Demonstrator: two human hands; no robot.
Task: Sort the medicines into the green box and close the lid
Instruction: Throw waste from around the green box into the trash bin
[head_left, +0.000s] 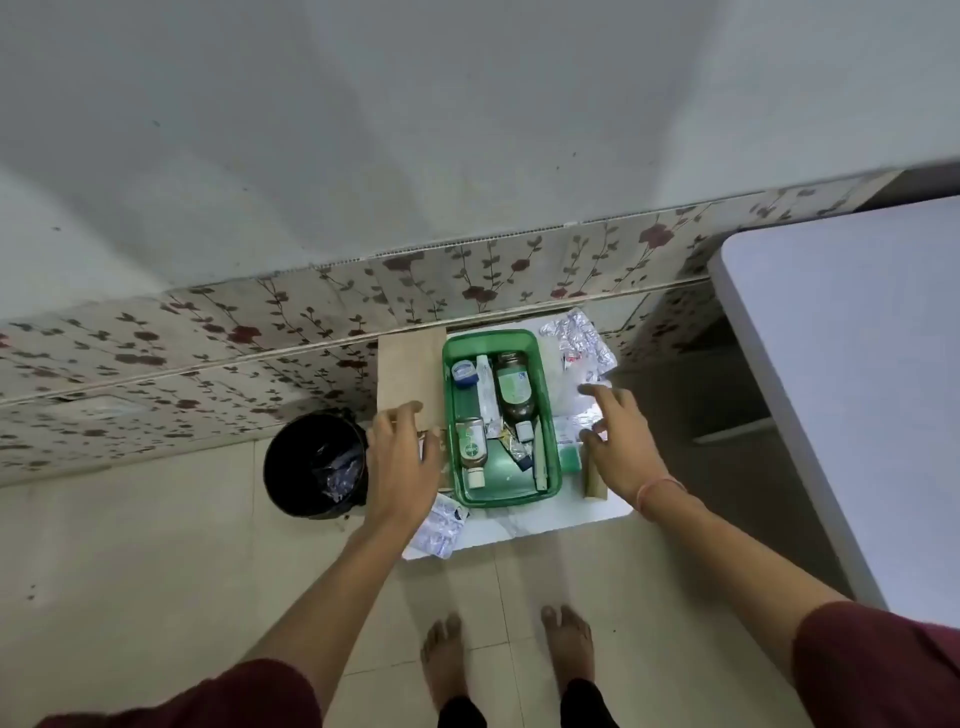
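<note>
Your green box (502, 340) sits open on the small white surface (545, 525) against the floral-tiled wall, and no lid covers it. Inside it lie a large brown bottle (513, 391) with a green label, a smaller brown bottle (471, 446) with a white cap nearer you, a small blue-lidded jar (464, 373) at the far left corner, a crumpled tube (514, 448) and a pale stick-like item (540, 457) along the right wall.

Your left hand (402, 462) hovers just left of the box over a brown paper bag (410, 369), fingers loosely spread, holding nothing. Your right hand (621, 441) reaches over the right side of the surface, fingers spread wide and empty, above some pale packets (569, 423) and near the silver blister strips (576, 338) at the far right corner. More blister strips (439, 530) lie at the near left edge, just beside the box. A small cylinder (595, 480) stands near your right wrist. A black bin (314, 462) stands on the floor to the left.
</note>
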